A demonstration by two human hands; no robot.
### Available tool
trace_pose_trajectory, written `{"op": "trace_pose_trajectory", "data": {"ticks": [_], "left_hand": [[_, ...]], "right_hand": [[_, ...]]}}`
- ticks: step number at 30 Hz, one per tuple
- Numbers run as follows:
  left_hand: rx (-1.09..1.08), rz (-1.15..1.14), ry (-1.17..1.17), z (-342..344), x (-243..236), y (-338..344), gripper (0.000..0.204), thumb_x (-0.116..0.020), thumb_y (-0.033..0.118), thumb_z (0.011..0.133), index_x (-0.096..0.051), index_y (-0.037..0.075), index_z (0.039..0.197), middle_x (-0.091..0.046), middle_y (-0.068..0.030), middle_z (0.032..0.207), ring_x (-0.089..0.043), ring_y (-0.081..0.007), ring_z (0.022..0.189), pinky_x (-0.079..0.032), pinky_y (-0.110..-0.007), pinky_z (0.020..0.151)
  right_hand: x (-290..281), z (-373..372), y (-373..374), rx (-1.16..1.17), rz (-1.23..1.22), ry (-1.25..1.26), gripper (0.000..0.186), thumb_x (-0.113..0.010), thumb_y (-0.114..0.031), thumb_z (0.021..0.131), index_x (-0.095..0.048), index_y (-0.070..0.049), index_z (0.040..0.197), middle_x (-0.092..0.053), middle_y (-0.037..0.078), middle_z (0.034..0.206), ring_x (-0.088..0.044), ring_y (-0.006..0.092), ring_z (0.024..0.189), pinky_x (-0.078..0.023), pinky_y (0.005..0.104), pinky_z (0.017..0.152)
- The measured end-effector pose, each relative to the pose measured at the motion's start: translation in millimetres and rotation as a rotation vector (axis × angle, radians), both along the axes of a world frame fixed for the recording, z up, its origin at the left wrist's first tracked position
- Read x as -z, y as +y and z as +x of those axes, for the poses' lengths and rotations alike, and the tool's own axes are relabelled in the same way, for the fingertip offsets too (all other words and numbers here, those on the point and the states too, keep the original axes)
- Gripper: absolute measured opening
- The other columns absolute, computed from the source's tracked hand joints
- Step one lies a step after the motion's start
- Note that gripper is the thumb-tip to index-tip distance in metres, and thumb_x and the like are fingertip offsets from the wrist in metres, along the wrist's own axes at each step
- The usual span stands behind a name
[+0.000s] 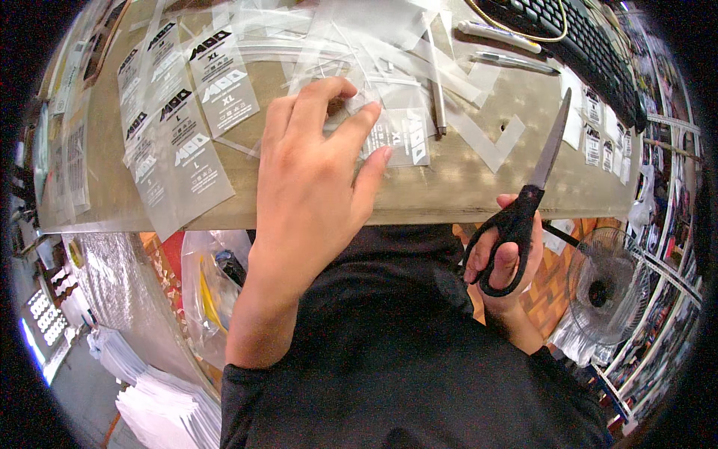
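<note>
Loosely bent, palm down, the left hand (310, 165) hovers over or rests on the worktable (419, 198), its thumb set apart from the index finger. It is open rather than clenched; whether its fingertips touch anything cannot be told. Just beside the thumb and index finger lies a small clear plastic label (410, 138) with black and white print, at the near end of a jumble of transparent offcuts (374, 30) that spreads toward the far side.

The right hand (529, 269) grips a pair of black-handled scissors (531, 196), fingers in the handle loops, at the table's front edge. The blades point away from the body and up over the tabletop, and look closed.

Left of the left hand lie translucent printed label strips (176, 123), overlapping one another, the nearest reaching the front edge. Between the two hands, farther back, sits a V-shaped clear strip (490, 150). A slim grey stick (436, 82) lies beside the offcuts, while a white marker (497, 34) and a silver pen (516, 62) lie near the black keyboard (591, 37). Small printed tags (607, 142) sit at the table's right end. Below, to the right, stands a caged fan (607, 288); at the lower left, stacked white sheets (168, 408).
</note>
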State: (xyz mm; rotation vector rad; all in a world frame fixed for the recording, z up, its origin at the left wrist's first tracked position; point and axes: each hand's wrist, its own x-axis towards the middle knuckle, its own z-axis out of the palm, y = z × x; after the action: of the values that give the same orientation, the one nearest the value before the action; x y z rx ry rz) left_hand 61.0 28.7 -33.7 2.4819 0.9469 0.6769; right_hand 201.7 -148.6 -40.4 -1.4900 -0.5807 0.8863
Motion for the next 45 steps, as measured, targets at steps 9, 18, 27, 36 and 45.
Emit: {"op": "trace_pose_trajectory", "data": {"ticks": [9,18,27,36,45], "left_hand": [[0.004,-0.074,-0.248,-3.7,3.0,-5.0,0.024,-0.069,0.004,0.069,-0.063,0.003,0.092,-0.060,-0.0082,0.097,-0.056,-0.0226,0.085,-0.045,-0.030,0.076],[-0.214,-0.980,-0.845,-1.4,-16.6,-19.0,0.036,-0.057,-0.004,0.080,-0.046,-0.004,0.113,-0.055,-0.0107,0.100,-0.057,-0.0107,0.076,-0.048,-0.022,0.067],[-0.144,-1.062,-1.100,-6.6,1.8,-27.7,0.023,-0.050,-0.011,0.078,-0.049,-0.003,0.099,-0.047,-0.0110,0.106,-0.052,-0.0136,0.095,-0.046,-0.026,0.078],[0.096,-0.851,-1.073,-22.5,9.4,-22.9,0.031,-0.038,-0.019,0.070,-0.057,0.000,0.088,-0.050,-0.0146,0.109,-0.052,-0.0149,0.094,-0.041,-0.025,0.083],[0.120,-0.870,-1.042,-26.6,9.6,-24.0,0.034,-0.033,-0.017,0.067,-0.057,-0.002,0.086,-0.056,-0.0143,0.102,-0.053,-0.0140,0.088,-0.039,-0.021,0.079]], "right_hand": [[1.2,-2.8,-0.6,-0.122,-0.030,0.058,0.061,-0.069,-0.031,0.078,-0.037,0.000,0.119,-0.054,0.004,0.064,-0.053,0.0113,0.047,-0.042,0.0210,0.041],[-12.1,-9.5,28.4,-0.134,-0.034,0.093,0.055,-0.071,-0.015,0.076,-0.041,0.001,0.119,-0.056,0.004,0.069,-0.055,0.0104,0.054,-0.044,0.0205,0.044],[-17.6,-17.8,31.4,-0.319,-0.090,0.226,0.059,-0.073,-0.023,0.074,-0.042,0.000,0.119,-0.054,0.002,0.066,-0.051,0.0078,0.048,-0.041,0.0201,0.041],[-16.8,-18.5,25.6,-0.340,-0.061,0.184,0.062,-0.073,-0.027,0.074,-0.041,0.001,0.119,-0.054,0.003,0.064,-0.052,0.0090,0.049,-0.042,0.0203,0.042],[-16.7,-22.2,24.9,-0.327,-0.039,0.207,0.062,-0.073,-0.026,0.074,-0.040,0.001,0.119,-0.055,0.004,0.064,-0.053,0.0091,0.050,-0.041,0.0205,0.043]]}}
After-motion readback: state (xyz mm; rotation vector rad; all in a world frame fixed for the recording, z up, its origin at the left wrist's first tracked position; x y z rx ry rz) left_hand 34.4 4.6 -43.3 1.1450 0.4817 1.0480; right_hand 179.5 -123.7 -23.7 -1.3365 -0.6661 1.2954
